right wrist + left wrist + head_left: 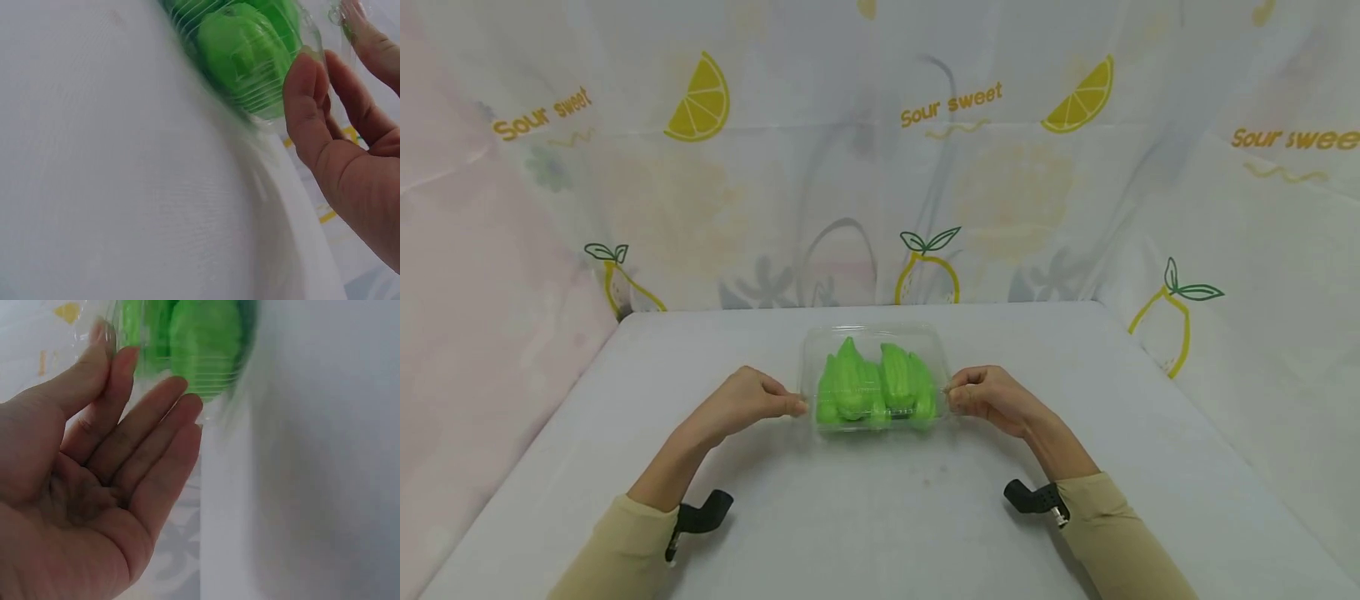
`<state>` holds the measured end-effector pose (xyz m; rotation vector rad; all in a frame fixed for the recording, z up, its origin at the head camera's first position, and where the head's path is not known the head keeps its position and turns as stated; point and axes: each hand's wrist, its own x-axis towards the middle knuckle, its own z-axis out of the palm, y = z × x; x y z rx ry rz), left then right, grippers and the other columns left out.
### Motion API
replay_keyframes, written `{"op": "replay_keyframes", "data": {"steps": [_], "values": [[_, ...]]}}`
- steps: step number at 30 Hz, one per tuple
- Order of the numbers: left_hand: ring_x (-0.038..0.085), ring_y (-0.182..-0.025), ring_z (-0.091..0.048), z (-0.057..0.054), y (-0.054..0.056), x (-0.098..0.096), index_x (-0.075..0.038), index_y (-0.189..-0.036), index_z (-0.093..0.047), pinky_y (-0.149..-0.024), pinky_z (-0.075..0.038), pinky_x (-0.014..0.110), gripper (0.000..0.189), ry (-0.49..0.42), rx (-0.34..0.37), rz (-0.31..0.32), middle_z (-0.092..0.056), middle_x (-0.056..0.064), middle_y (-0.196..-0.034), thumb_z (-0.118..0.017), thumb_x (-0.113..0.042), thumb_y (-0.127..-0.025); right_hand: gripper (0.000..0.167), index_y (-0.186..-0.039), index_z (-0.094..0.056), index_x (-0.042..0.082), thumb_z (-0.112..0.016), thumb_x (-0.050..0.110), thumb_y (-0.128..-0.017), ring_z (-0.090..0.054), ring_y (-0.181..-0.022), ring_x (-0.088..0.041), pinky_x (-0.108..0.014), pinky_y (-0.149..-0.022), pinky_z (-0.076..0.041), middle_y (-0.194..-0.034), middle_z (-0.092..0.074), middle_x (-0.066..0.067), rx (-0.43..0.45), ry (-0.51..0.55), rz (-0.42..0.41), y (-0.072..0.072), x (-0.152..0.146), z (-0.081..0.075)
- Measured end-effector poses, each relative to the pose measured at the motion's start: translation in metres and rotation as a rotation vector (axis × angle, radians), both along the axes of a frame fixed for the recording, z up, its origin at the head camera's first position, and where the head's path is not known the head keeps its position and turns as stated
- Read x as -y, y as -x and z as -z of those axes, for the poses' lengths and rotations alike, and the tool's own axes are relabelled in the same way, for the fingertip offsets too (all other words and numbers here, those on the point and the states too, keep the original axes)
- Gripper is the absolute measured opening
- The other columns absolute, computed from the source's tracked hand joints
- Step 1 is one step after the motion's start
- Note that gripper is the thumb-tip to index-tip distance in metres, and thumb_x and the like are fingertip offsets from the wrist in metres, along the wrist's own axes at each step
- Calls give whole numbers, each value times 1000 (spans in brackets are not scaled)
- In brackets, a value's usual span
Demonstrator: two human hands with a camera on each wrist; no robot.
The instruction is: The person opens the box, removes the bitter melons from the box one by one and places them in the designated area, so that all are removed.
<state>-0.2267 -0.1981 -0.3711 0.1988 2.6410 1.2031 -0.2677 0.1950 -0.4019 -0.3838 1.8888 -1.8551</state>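
Note:
A clear plastic box (874, 335) with ribbed walls lies in front of me on the white table. Several bright green, ridged pieces shaped like fruit (897, 379) fill it, seen through the plastic. At its left edge, my left hand (754, 397) pinches the rim between thumb and forefinger; in the left wrist view the other fingers (159, 462) extend alongside the ribbed end wall. My right hand (992, 397) grips the opposite edge with thumb and fingertips. The right wrist view has these fingers (304, 103) right at the box's clear flange.
The white-covered table (880, 533) stretches around the box on all sides. Behind it hangs a pale cloth (850, 183) printed with lemons and lettering, continuing along both sides. Each wrist wears a black camera mount (706, 512) near its beige sleeve (617, 550).

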Motion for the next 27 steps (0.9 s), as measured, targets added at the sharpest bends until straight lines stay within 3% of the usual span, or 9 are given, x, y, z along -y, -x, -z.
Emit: {"op": "replay_keyframes", "data": {"steps": [5,15,27], "values": [[16,-96,-68,7,-1,1,-9,-87,-81,-88,-55,41,34,-56,5,10,-77,3,-97,-77,-43,-84,12,-82,-71,16,-68,6,-89,-63,-78,-6,-25,-79,-56,-88,-65,5,-15,-16,20,0,-1,-1],[18,-103,-67,5,2,2,-10,-94,-80,-92,-53,42,34,-80,1,23,-77,2,-103,-75,-43,-86,12,-83,-71,15,-66,6,-90,-63,-78,-6,-25,-80,-57,-89,-65,4,-3,-14,20,1,-1,-2],[19,-105,-68,-1,0,3,-12,-99,-80,-94,-53,46,39,-60,24,18,-75,3,-112,-75,-47,-85,5,-89,-68,12,-65,8,-90,-62,-83,-9,-30,-85,-57,-103,-59,-1,-33,-90,0,1,-2,-6]]}}
